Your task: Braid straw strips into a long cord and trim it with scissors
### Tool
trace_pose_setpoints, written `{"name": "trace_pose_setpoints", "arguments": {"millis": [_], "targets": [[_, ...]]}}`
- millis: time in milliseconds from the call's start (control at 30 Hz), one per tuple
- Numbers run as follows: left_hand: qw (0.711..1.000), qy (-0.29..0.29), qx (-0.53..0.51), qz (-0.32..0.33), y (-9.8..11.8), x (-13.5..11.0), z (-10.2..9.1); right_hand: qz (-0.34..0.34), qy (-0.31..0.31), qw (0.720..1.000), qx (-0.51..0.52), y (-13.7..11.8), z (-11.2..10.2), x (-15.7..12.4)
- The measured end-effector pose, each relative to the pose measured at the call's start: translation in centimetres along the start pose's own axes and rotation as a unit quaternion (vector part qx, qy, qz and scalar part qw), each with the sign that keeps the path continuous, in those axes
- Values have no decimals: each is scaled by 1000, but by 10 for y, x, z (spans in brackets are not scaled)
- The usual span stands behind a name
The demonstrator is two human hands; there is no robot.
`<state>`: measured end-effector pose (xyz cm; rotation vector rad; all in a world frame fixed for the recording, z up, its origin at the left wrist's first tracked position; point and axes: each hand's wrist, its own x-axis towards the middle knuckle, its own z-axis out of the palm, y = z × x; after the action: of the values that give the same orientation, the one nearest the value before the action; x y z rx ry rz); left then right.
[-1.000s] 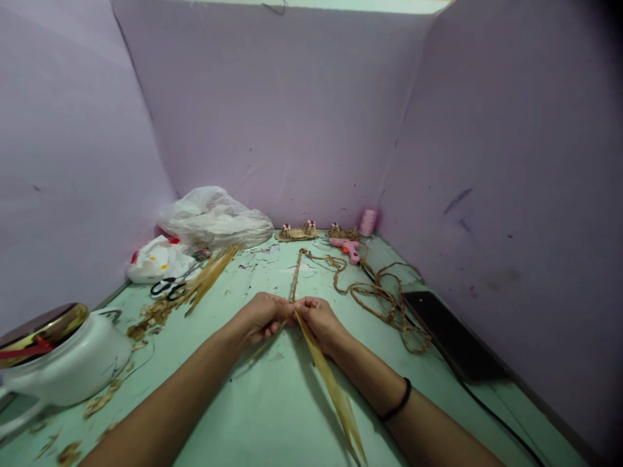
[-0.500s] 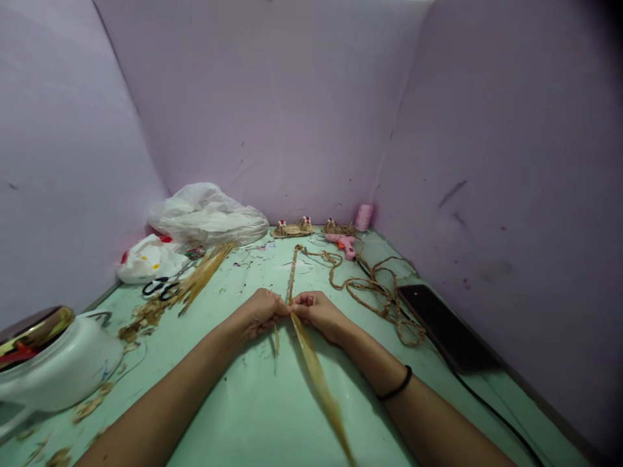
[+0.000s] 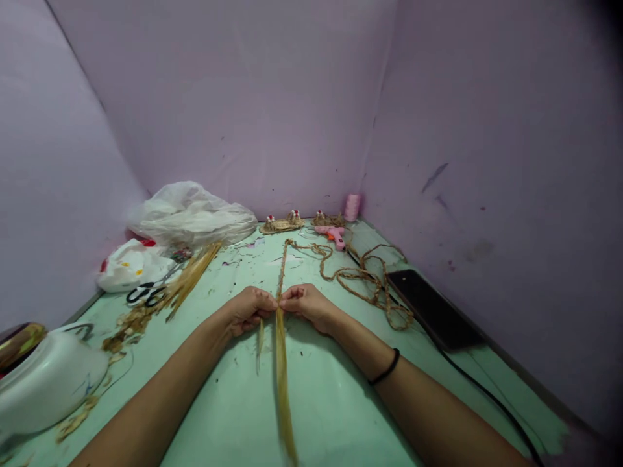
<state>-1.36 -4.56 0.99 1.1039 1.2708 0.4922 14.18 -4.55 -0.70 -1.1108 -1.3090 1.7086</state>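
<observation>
Between my two hands runs a braided cord of dry plant fibre (image 3: 283, 269), its finished stretch leading away from me over the table. My left hand (image 3: 250, 310) pinches the cord from the left, and a short thin strip (image 3: 260, 344) hangs below its fingers. From the right, my right hand (image 3: 309, 305) pinches the same spot, fingertips nearly touching the left ones. A long flat yellowish fibre strip (image 3: 283, 389) trails from the pinch toward me. The fingertips hide the exact crossing of the strands.
Coiled braid (image 3: 370, 285) lies right, near a black phone (image 3: 435, 308) and a pink glue gun (image 3: 333, 235). Pink thread (image 3: 352, 207) stands behind. Left are scissors (image 3: 146, 293), a fibre bundle (image 3: 197, 279), plastic bags (image 3: 195, 214) and a white container (image 3: 58, 379). Woven pieces (image 3: 282, 225) sit at the back.
The camera view has shifted slightly right. The long strip has swung from a slant toward the right to hanging nearly straight toward me. Both hands keep their pinch on the cord.
</observation>
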Motion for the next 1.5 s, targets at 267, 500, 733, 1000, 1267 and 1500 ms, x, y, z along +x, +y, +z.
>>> {"name": "trace_pose_setpoints", "arguments": {"millis": [267,500,733,1000,1267,1500], "targets": [[999,37,32,-3,3,-3,7,30,-9,999,-31,-7,-2,-3],[988,120,89,26,5,-3,25,52,87,956,-274,-12,1,-9],[988,145,47,-24,7,-8,28,-120,118,908,-384,4,27,-25],[996,82,38,29,0,-9,14,-68,43,943,-323,-6,26,-28],[999,8,-30,18,3,-11,9,106,45,993,29,-22,5,-14],[999,7,21,33,-2,-8,10,142,-44,987,67,-13,13,-16]]}}
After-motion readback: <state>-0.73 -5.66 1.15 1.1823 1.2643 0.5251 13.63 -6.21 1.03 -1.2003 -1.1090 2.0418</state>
